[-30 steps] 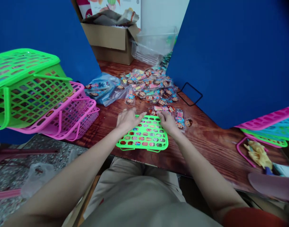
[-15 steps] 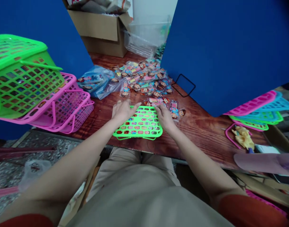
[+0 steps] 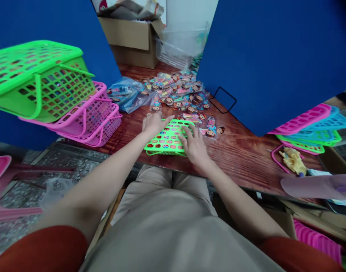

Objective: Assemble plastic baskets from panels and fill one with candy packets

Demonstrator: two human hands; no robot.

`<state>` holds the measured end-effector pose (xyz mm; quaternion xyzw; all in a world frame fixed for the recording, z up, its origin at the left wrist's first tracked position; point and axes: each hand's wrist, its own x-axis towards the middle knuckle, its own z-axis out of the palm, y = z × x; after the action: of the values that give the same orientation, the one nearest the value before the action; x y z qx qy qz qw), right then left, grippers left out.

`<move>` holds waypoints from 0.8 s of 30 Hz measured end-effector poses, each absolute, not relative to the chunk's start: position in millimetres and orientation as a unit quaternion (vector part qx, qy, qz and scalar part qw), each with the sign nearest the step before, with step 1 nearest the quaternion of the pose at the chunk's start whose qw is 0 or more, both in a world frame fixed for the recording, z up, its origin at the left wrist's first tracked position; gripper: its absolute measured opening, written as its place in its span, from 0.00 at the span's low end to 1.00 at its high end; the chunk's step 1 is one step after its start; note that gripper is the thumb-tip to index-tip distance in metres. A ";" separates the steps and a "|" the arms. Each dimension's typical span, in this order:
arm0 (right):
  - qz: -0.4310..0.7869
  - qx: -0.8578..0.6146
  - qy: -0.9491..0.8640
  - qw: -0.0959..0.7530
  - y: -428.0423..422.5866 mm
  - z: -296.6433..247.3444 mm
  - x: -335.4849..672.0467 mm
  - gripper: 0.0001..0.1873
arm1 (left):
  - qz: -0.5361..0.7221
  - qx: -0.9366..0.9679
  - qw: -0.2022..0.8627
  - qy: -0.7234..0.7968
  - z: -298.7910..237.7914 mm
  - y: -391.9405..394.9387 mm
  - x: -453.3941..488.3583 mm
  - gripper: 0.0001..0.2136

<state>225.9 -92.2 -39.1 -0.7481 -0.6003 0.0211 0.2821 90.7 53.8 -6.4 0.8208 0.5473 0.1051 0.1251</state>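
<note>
In front of me a small bright green plastic basket [image 3: 170, 139] with a slotted lid sits at the table's near edge. Colourful contents show through its slots. At the lid's far left corner is my left hand [image 3: 153, 124], its thumb along the top and its fingers curled over the edge. Spread fingers of my right hand [image 3: 194, 145] lie on the lid's right side. Just beyond the basket are small clear packets with cartoon-girl figures [image 3: 211, 127], and a larger heap of such packets [image 3: 178, 92] lies behind them.
Filled green [image 3: 59, 87] and pink baskets [image 3: 90, 113] are stacked at left, beside a blue plastic bag [image 3: 127, 94]. Blue panels [image 3: 275, 56] flank the table. At right are stacked lids [image 3: 303, 121], a yellow cloth [image 3: 294, 161] and a pinkish cylinder [image 3: 314, 186]. A cardboard box [image 3: 130, 39] stands behind.
My right hand has shifted from the lid's far right corner onto its top, fingers spreading. My left hand stays at the far left corner. The camera view has turned slightly.
</note>
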 end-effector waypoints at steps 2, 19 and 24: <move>0.038 -0.723 -0.614 0.315 -95.4 -44.9 222.0 0.26 | 0.119 0.808 0.160 0.555 -6.6 53.7 90.2 0.31; 0.256 -0.689 -0.431 0.523 -74.1 -82.2 217.0 0.31 | 0.391 0.653 0.330 0.559 -33.2 -5.8 -16.1 0.11; 0.257 -0.722 -0.408 0.496 -37.6 -85.3 219.7 0.38 | 0.452 0.597 0.332 0.573 -50.6 -37.7 -27.4 0.16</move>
<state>219.7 -37.6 -85.3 -0.7224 -0.4079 0.2571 0.4957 -27.4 -37.7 -50.6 0.5971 0.5734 0.4521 0.3321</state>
